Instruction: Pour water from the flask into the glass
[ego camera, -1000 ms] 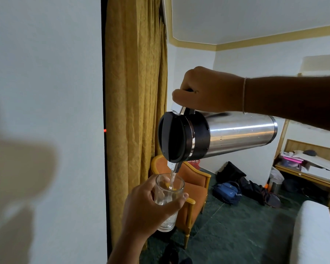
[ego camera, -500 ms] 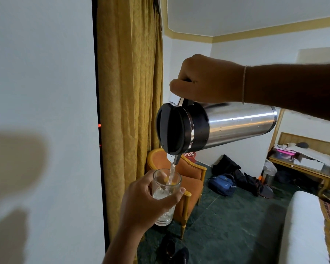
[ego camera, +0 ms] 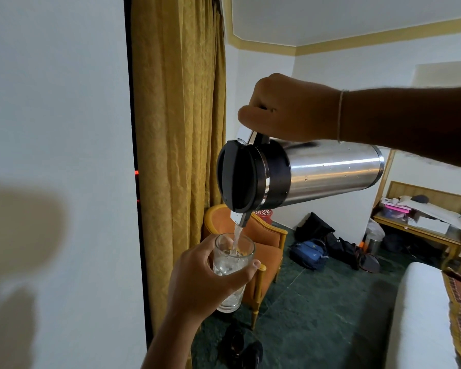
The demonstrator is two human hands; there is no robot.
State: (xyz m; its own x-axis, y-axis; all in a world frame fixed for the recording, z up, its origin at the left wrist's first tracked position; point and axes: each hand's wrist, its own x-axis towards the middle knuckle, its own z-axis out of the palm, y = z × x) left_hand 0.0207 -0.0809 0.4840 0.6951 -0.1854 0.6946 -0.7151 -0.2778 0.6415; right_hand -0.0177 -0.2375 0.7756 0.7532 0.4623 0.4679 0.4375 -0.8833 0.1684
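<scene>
1. Since the earlier frame: water level in glass (ego camera: pixel 230 265) higher; pose of flask (ego camera: pixel 298 177) nearly unchanged, tipped almost level.
2. Left hand (ego camera: pixel 210 283) wrapped around glass; right hand (ego camera: pixel 290 110) clenched on flask handle.
3. Stream falling from spout into glass mouth; pour judged about half done.
4. No supporting surface; both items held in mid-air above green floor (ego camera: pixel 317 315), orange armchair (ego camera: pixel 266 249) behind.

Steel flask (ego camera: pixel 328 175), black lid, tipped sideways, spout down, pouring. Clear glass (ego camera: pixel 230 265) below, upright, part-filled.
</scene>
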